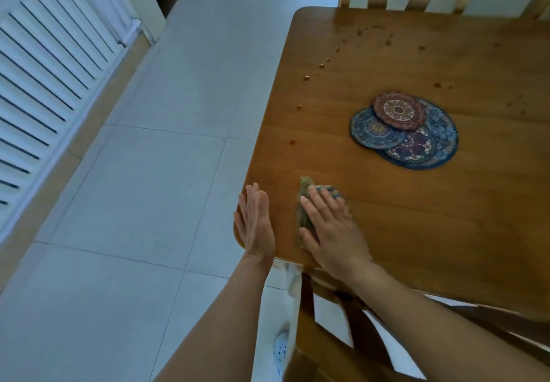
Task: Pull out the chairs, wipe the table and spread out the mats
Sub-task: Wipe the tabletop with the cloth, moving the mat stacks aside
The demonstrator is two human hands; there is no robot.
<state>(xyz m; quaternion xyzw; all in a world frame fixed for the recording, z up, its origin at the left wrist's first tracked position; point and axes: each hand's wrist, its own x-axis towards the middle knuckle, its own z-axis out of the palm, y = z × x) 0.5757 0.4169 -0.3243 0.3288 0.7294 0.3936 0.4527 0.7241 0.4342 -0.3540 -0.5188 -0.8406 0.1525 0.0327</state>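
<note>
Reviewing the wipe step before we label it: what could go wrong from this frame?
1. Crumbs lie along the table edge nearest the floor; a sideways swipe could push them off, past the left hand held open at the corner.
2. The stacked mats sit among crumbs; wiping around them likely leaves debris beneath or nudges the stack.
3. The right hand presses the cloth flat and bunched, so coverage per pass may be small.

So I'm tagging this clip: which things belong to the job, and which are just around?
Job: cloth under right hand; left hand at the table edge; crumbs; stacked mats; chairs.
Around: radiator; floor tiles.
</note>
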